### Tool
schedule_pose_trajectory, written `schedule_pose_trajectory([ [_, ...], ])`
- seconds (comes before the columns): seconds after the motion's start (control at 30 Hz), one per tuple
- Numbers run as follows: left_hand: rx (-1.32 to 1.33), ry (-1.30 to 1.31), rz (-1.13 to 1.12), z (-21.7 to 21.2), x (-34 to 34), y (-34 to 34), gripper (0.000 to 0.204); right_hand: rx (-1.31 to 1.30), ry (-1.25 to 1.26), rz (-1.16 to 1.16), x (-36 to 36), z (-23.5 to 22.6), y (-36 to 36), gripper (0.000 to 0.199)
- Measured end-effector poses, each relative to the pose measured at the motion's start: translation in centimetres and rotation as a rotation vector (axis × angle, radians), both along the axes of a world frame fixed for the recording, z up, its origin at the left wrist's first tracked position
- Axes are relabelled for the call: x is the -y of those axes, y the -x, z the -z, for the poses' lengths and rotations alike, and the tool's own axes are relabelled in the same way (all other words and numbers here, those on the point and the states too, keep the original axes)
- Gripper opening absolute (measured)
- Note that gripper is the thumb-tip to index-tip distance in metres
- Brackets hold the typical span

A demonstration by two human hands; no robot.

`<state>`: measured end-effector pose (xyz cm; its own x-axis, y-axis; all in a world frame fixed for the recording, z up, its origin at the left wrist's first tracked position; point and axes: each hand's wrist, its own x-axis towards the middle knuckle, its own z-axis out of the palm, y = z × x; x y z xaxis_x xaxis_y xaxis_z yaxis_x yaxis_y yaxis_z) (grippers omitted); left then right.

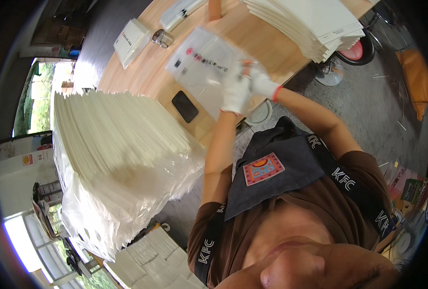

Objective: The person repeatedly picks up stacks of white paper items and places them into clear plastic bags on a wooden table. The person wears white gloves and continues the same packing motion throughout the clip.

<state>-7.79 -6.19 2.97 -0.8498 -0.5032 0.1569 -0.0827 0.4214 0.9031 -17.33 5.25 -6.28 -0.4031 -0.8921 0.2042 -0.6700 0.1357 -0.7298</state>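
My left hand point(235, 90) and my right hand point(263, 83), both in white knit gloves with red cuffs, meet over the near edge of the wooden table. Motion smears their fingers, so whether they pinch anything cannot be made out. Beneath and beside them a clear plastic bag point(197, 70) with red and black print lies flat. My left hand overlaps the bag's right part. A black phone point(185, 106) rests on the table to the left of my hands, close to the bag's lower edge.
A tall stack of white sheets point(122, 130), partly wrapped in clear film, stands at left. More white sheets point(319, 24) are piled at the far right of the table point(127, 79). A packed white bundle point(132, 42) and a metal cup point(162, 38) sit far left. A stool point(353, 52) stands beyond the table.
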Motion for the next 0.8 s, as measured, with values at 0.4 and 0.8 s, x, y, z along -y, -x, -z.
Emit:
schedule_pose_trajectory([
  [0.4,-0.020,0.452,0.112,2.8,-4.0,-1.3,0.018,-0.148,-0.373,-0.054,-4.7,-7.4,1.4,0.026],
  [0.8,-0.077,-0.215,0.324,3.6,-3.9,7.9,0.025,-0.958,-0.296,0.362,-13.3,-10.1,16.3,0.021],
])
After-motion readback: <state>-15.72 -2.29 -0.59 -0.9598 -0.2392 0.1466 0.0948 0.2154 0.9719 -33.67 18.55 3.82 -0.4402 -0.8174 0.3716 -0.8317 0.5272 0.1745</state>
